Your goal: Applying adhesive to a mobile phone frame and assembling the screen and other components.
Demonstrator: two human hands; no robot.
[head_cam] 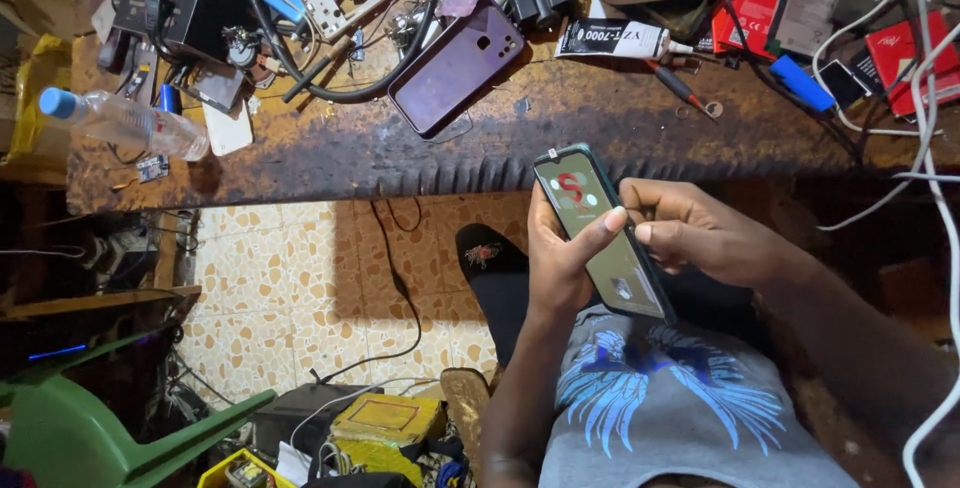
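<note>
Head view: left hand (pixel 556 266) cradling lit smartphone (pixel 600 233) from below-left, grip clamped on its edges, long axis running diagonally from worktop (pixel 560 138) toward lap, right hand (pixel 700 233) pinching right edge, thumb nearing screen.

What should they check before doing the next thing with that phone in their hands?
1. Left hand grips the lit phone from behind: ok.
2. Right hand steadies its right edge: ok.
3. Left thumb on the screen: ok.
4. Phone is over the workbench: not ok, it hangs above the person's lap and the tiled floor.
5. Purple phone on the bench lies clear of the hands: ok.
6. Screen free of cracks: cannot tell.
</note>
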